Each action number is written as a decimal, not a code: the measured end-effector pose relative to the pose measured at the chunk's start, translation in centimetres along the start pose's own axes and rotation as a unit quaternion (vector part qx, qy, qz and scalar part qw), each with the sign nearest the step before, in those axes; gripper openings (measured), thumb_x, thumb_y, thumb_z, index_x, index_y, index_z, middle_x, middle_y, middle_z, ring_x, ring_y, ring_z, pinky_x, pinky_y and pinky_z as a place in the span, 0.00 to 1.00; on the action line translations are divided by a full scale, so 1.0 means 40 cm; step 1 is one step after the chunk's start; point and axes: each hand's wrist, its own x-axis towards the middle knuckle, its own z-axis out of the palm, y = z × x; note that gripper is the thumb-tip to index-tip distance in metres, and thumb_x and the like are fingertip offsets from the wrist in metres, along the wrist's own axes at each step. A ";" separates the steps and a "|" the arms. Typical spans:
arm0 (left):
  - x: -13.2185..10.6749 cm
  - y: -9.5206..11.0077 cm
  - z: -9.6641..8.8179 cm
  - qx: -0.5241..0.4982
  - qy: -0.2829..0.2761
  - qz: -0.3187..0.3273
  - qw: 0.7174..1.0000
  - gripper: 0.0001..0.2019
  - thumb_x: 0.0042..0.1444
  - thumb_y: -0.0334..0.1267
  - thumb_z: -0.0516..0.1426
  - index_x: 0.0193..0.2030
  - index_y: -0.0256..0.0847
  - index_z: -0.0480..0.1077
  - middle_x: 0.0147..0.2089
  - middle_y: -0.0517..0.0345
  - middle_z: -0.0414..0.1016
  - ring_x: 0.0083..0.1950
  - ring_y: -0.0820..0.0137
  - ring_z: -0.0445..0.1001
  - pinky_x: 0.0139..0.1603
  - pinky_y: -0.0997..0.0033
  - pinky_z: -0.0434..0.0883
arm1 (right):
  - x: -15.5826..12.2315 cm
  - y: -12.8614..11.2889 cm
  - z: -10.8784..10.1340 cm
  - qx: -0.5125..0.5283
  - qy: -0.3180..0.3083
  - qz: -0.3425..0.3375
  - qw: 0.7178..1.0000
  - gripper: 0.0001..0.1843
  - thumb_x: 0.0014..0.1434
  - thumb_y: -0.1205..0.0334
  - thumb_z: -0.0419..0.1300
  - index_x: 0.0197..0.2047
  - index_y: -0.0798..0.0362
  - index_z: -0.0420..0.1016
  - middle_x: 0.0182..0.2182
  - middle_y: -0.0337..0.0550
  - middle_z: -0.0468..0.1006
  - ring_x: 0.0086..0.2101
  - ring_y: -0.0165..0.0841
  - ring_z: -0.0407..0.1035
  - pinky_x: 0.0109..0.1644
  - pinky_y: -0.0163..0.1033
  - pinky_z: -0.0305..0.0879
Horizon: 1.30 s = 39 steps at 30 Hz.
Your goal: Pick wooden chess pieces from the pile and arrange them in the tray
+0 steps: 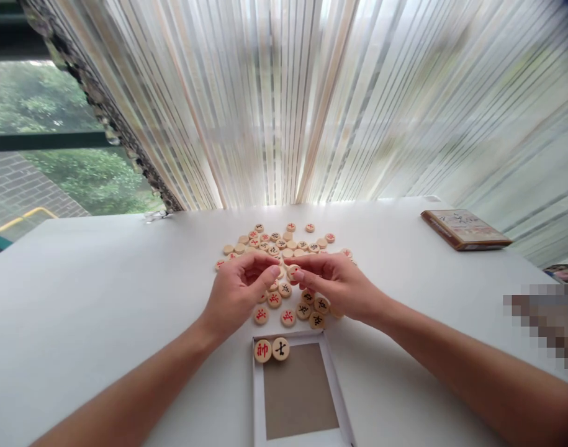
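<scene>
Fingers of the right hand [342,284]: thumb and forefinger pinching a round wooden disc [292,271] with a red mark.
Pinched disc: at the right fingertips, just left of that thumb's tip; round, so without a long axis, marked face turned toward the person.
Nearer hand: the right, touching it.
Left hand [232,290]: just left of the disc, thumb and fingers curved toward it; whether they grip anything cannot be told.
Loose discs [274,299]: beneath, beyond and on the near side of the fingers.
Shallow tray [302,397]: nearer the person than the fingers; a red-marked piece [262,351] and a black-marked piece [280,349] sit side by side at its far-left corner.
Flat box [467,228]: well right of the fingers, and farther out.
</scene>
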 end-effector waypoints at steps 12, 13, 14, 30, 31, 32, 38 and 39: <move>-0.006 -0.009 0.015 -0.039 -0.045 -0.009 0.998 0.12 0.59 0.41 0.70 0.47 0.37 0.86 0.35 0.52 0.88 0.31 0.71 0.83 0.31 0.79 0.78 | -0.008 0.026 0.025 0.153 0.011 0.020 0.988 0.17 0.51 0.57 0.80 0.41 0.54 0.84 0.32 0.42 0.86 0.32 0.31 0.80 0.35 0.33 0.75; -0.008 -0.010 0.017 -0.052 -0.043 -0.012 0.998 0.12 0.59 0.41 0.70 0.47 0.37 0.86 0.35 0.52 0.88 0.30 0.71 0.83 0.31 0.79 0.78 | -0.010 0.027 0.026 0.150 0.014 0.021 0.988 0.16 0.52 0.57 0.80 0.41 0.54 0.85 0.33 0.43 0.87 0.33 0.32 0.81 0.37 0.33 0.76; -0.009 -0.011 0.018 -0.062 -0.046 -0.019 0.997 0.13 0.59 0.41 0.70 0.47 0.37 0.86 0.35 0.51 0.88 0.31 0.71 0.83 0.31 0.79 0.79 | -0.012 0.029 0.027 0.145 0.018 0.024 0.989 0.16 0.52 0.58 0.80 0.42 0.53 0.85 0.34 0.44 0.87 0.34 0.32 0.81 0.38 0.33 0.77; -0.009 -0.033 0.023 -0.087 -0.027 -0.032 0.995 0.12 0.55 0.40 0.72 0.44 0.36 0.86 0.40 0.49 0.89 0.41 0.60 0.88 0.43 0.68 0.85 | -0.024 0.039 0.041 0.100 0.085 0.015 0.991 0.14 0.52 0.54 0.80 0.41 0.49 0.90 0.33 0.44 0.89 0.32 0.37 0.85 0.37 0.37 0.84; -0.009 -0.032 0.023 -0.088 -0.027 -0.032 0.995 0.13 0.54 0.40 0.73 0.44 0.36 0.86 0.40 0.48 0.89 0.41 0.60 0.88 0.43 0.67 0.85 | -0.024 0.039 0.041 0.097 0.087 0.013 0.991 0.14 0.52 0.54 0.80 0.41 0.49 0.90 0.33 0.44 0.89 0.32 0.37 0.85 0.37 0.37 0.84; -0.010 -0.032 0.024 -0.087 -0.027 -0.031 0.995 0.13 0.54 0.41 0.73 0.44 0.36 0.86 0.41 0.48 0.89 0.41 0.59 0.88 0.43 0.66 0.85 | -0.024 0.038 0.041 0.094 0.089 0.012 0.991 0.15 0.51 0.54 0.80 0.41 0.48 0.90 0.33 0.44 0.89 0.32 0.38 0.84 0.37 0.38 0.84; -0.011 -0.029 0.022 -0.079 -0.034 -0.029 0.996 0.14 0.55 0.43 0.73 0.44 0.37 0.86 0.41 0.48 0.89 0.40 0.59 0.87 0.42 0.64 0.86 | -0.023 0.036 0.044 0.091 0.091 0.021 0.991 0.17 0.50 0.51 0.80 0.41 0.48 0.90 0.32 0.44 0.89 0.31 0.39 0.83 0.36 0.41 0.84; -0.011 -0.029 0.022 -0.081 -0.034 -0.029 0.996 0.14 0.55 0.43 0.73 0.43 0.37 0.86 0.41 0.48 0.89 0.40 0.59 0.87 0.42 0.64 0.86 | -0.023 0.036 0.044 0.092 0.091 0.021 0.991 0.17 0.50 0.51 0.80 0.41 0.48 0.90 0.32 0.44 0.89 0.31 0.38 0.83 0.36 0.41 0.84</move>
